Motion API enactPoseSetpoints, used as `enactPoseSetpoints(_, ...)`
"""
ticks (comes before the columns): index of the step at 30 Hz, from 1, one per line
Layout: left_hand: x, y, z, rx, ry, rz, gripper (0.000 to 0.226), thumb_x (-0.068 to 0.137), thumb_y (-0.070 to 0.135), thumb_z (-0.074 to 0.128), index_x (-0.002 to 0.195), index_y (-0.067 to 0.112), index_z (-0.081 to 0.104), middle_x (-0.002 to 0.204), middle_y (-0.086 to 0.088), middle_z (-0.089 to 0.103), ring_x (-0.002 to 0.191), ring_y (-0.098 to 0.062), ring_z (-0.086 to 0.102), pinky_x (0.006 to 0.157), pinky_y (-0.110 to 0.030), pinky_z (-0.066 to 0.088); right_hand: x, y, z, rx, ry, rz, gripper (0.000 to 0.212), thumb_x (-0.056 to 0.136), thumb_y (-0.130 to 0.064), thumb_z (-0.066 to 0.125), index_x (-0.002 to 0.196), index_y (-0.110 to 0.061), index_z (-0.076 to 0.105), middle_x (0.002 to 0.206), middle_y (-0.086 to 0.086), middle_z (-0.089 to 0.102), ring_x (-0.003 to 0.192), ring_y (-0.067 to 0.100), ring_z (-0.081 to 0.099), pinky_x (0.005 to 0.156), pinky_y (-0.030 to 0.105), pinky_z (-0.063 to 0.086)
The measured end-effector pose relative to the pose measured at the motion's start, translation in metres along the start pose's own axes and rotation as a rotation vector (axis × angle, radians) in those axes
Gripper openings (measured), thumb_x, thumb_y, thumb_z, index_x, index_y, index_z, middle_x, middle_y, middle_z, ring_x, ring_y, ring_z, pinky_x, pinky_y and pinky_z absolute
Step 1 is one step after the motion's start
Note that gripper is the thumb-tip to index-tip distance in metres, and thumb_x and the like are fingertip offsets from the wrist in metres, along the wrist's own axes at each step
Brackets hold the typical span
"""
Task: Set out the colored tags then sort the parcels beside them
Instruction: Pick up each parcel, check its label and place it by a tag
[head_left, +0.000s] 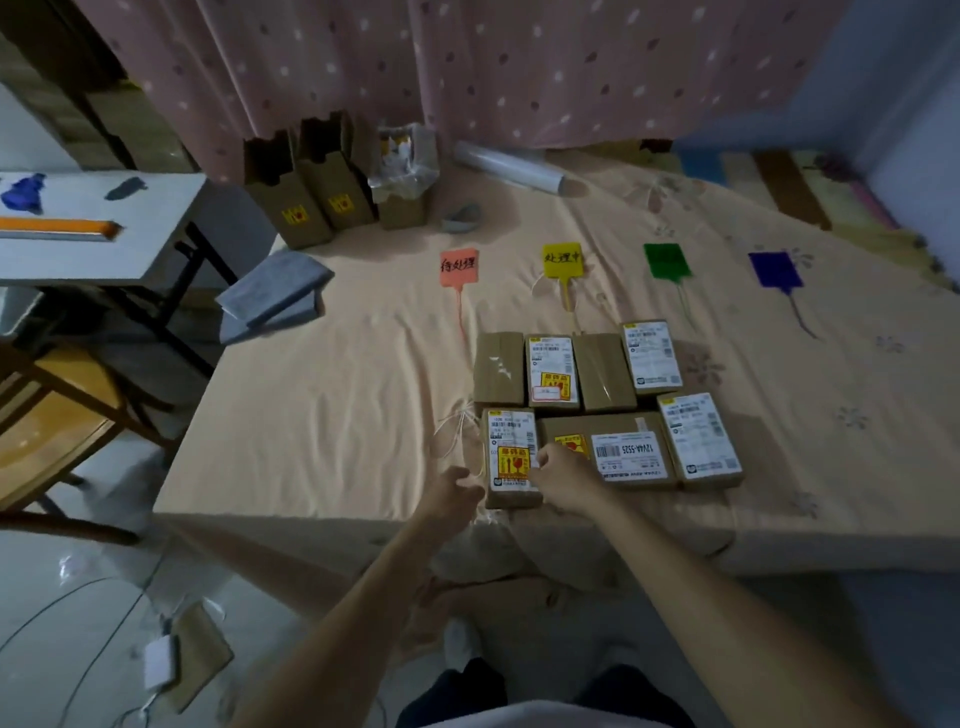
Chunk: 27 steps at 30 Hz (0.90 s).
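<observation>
Four colored tags lie in a row on the bed: red (458, 267), yellow (562, 261), green (666, 261) and blue (775, 269). Below them several brown parcels sit packed together in two rows. My right hand (563, 475) rests on the front-left parcel (511, 457), fingers on its yellow and red sticker. My left hand (453, 491) is at that parcel's left edge, fingers curled near thin white strings (457, 431); whether it grips the parcel I cannot tell. A long parcel (613, 449) lies right of my right hand.
Three open cardboard boxes (332, 182) stand at the bed's far left, beside a clear roll (511, 169) and a grey tape roll (461, 218). Grey folded pads (272, 293) overhang the left edge. A white table (98, 228) and wooden chair (57, 415) stand left.
</observation>
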<state>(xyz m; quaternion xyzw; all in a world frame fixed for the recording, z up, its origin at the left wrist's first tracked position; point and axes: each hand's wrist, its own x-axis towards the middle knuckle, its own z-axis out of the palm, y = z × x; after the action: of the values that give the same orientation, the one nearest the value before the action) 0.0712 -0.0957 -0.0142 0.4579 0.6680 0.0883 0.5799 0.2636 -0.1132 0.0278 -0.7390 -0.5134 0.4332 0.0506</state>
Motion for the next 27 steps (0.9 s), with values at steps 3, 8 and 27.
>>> enactPoseSetpoints(3,0.011,-0.004,0.012,0.044,-0.019,-0.004,0.052,0.092,0.024,0.062,0.138,0.003,0.051,0.117,-0.017,0.070,0.093,-0.032,0.069,0.074,-0.034,0.052,0.004,-0.003,0.005,-0.035,0.030,0.033,0.019,0.096,-0.033,0.053,0.095,-0.015,0.056,0.089,0.003,0.064,0.077,0.023,0.063,0.068,0.038,0.047)
enactPoseSetpoints(8,0.009,-0.002,0.026,0.101,-0.008,0.023,0.033,0.097,0.032,0.054,0.114,0.010,0.072,0.103,-0.014,0.072,0.093,-0.033,0.067,0.071,-0.029,0.044,0.011,-0.002,0.012,-0.098,0.055,0.064,0.028,0.095,-0.035,0.057,0.072,-0.021,0.052,0.074,-0.003,0.056,0.068,0.020,0.058,0.061,0.033,0.043)
enactPoseSetpoints(27,-0.025,0.046,0.003,-0.311,0.089,0.093,0.022,0.088,0.034,0.073,0.087,0.013,0.078,0.083,-0.011,0.078,0.082,-0.023,0.072,0.085,-0.037,0.056,0.005,-0.001,-0.040,0.491,0.006,-0.085,0.013,0.094,-0.028,0.067,0.105,-0.027,0.061,0.100,-0.010,0.066,0.089,0.002,0.060,0.076,0.023,0.049)
